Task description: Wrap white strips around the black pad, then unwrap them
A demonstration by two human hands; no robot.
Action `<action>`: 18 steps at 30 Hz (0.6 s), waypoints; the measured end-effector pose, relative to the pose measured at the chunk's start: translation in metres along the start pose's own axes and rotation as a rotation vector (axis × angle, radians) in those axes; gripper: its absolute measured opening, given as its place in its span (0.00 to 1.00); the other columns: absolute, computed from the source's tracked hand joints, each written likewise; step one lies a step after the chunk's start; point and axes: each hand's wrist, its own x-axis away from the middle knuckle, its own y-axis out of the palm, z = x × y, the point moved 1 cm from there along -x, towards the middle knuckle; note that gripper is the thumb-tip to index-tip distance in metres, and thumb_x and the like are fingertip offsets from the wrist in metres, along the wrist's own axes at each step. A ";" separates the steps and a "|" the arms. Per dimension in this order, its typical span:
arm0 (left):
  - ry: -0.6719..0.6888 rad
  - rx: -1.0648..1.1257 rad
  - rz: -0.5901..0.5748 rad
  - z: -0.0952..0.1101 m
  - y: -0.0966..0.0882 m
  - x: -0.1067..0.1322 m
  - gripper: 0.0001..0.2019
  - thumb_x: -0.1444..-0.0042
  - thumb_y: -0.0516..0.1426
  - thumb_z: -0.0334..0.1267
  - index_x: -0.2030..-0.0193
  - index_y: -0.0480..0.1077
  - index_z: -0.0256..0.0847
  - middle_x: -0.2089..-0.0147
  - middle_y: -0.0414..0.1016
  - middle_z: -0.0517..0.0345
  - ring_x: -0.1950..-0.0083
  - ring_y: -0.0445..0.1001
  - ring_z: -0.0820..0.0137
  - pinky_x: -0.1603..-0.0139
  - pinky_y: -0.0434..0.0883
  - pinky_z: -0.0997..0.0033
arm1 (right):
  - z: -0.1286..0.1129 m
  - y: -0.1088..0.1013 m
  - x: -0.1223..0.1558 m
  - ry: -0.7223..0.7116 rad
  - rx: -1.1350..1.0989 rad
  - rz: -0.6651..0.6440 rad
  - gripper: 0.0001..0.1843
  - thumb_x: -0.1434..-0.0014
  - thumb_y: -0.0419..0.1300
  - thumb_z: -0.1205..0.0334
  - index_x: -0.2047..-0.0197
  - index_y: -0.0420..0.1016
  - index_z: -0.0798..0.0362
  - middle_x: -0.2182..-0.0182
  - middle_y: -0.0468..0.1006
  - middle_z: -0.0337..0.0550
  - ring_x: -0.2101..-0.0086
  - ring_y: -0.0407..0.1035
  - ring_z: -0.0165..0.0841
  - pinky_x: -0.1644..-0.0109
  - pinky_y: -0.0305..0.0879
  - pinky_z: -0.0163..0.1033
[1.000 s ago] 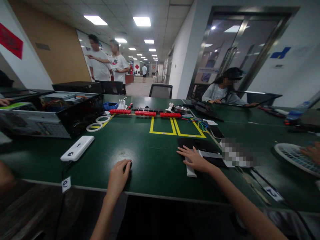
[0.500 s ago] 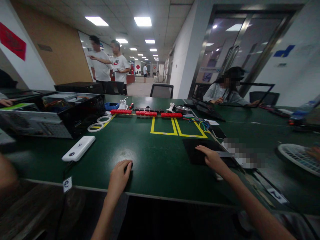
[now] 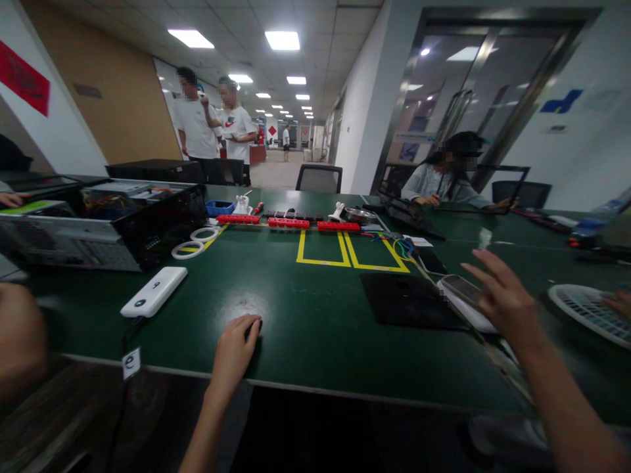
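Observation:
My left hand (image 3: 237, 348) rests near the front edge of the green table (image 3: 305, 322). Its fingers are curled and its thumb lies against them, with a small dark bit at the tips that I cannot make out. My right hand (image 3: 505, 299) is raised at the right, fingers stretched and apart. Just past its fingertips shows a small whitish, see-through scrap (image 3: 485, 238), seemingly apart from them. Beside this hand lies a white device (image 3: 476, 316) with a dark phone-like slab (image 3: 461, 289) on it. A flat black mat (image 3: 411, 302) lies to its left.
A white power bank (image 3: 155, 292) with a cable lies left, before an opened computer case (image 3: 162, 226). Red blocks (image 3: 288, 223) line the back, near yellow tape outlines (image 3: 323, 263) and coloured wires (image 3: 404, 247). A person (image 3: 448, 180) sits across at right, holding a black frame.
My right hand has lifted off the black mat and moved right, its fingers spreading. The whitish scrap now shows beyond its fingertips. My left hand has stayed in place.

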 end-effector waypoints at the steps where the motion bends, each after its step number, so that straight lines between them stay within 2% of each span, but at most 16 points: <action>1: 0.001 0.000 -0.001 0.000 0.000 0.000 0.15 0.39 0.49 0.42 0.59 0.75 0.40 0.56 0.78 0.51 0.53 0.74 0.61 0.48 0.67 0.61 | 0.007 0.012 0.009 -0.033 -0.028 -0.074 0.33 0.44 0.43 0.74 0.36 0.55 0.43 0.35 0.52 0.37 0.40 0.53 0.43 0.38 0.57 0.53; 4: 0.007 0.001 0.000 0.001 0.000 0.000 0.15 0.39 0.49 0.42 0.59 0.75 0.39 0.57 0.78 0.50 0.53 0.74 0.61 0.48 0.67 0.61 | 0.029 0.047 0.038 -0.137 -0.037 -0.255 0.27 0.48 0.45 0.74 0.46 0.68 0.54 0.44 0.67 0.49 0.47 0.64 0.41 0.45 0.64 0.51; 6: 0.011 0.001 0.005 0.001 0.000 -0.001 0.15 0.39 0.48 0.42 0.59 0.75 0.40 0.57 0.78 0.51 0.53 0.74 0.61 0.48 0.67 0.61 | 0.038 0.063 0.054 -0.187 0.006 -0.319 0.20 0.50 0.46 0.72 0.58 0.74 0.56 0.55 0.76 0.51 0.53 0.70 0.41 0.48 0.66 0.51; 8: 0.014 -0.002 0.006 0.001 0.000 -0.001 0.15 0.39 0.49 0.42 0.59 0.75 0.40 0.57 0.79 0.51 0.53 0.74 0.61 0.48 0.68 0.61 | 0.042 0.070 0.064 -0.182 0.073 -0.383 0.15 0.50 0.48 0.70 0.68 0.75 0.54 0.65 0.78 0.49 0.61 0.72 0.40 0.48 0.64 0.52; 11: 0.013 -0.009 0.004 0.000 0.000 0.000 0.14 0.39 0.49 0.42 0.59 0.75 0.41 0.57 0.79 0.52 0.53 0.74 0.62 0.48 0.67 0.61 | 0.037 0.074 0.065 -0.104 0.196 -0.449 0.13 0.47 0.49 0.65 0.75 0.72 0.53 0.74 0.77 0.48 0.68 0.71 0.39 0.49 0.61 0.53; 14: 0.015 -0.012 0.001 0.000 0.000 0.000 0.14 0.39 0.49 0.41 0.59 0.75 0.40 0.57 0.78 0.52 0.53 0.74 0.62 0.48 0.67 0.62 | 0.027 0.082 0.059 -0.052 0.233 -0.467 0.15 0.44 0.47 0.62 0.72 0.73 0.54 0.70 0.78 0.52 0.65 0.71 0.41 0.50 0.61 0.51; 18: 0.020 -0.011 0.005 0.001 -0.001 0.000 0.14 0.39 0.49 0.41 0.59 0.75 0.41 0.57 0.78 0.52 0.53 0.74 0.62 0.48 0.67 0.62 | 0.013 0.104 0.051 0.019 0.156 -0.508 0.22 0.42 0.46 0.55 0.55 0.72 0.59 0.54 0.75 0.57 0.52 0.67 0.44 0.47 0.59 0.52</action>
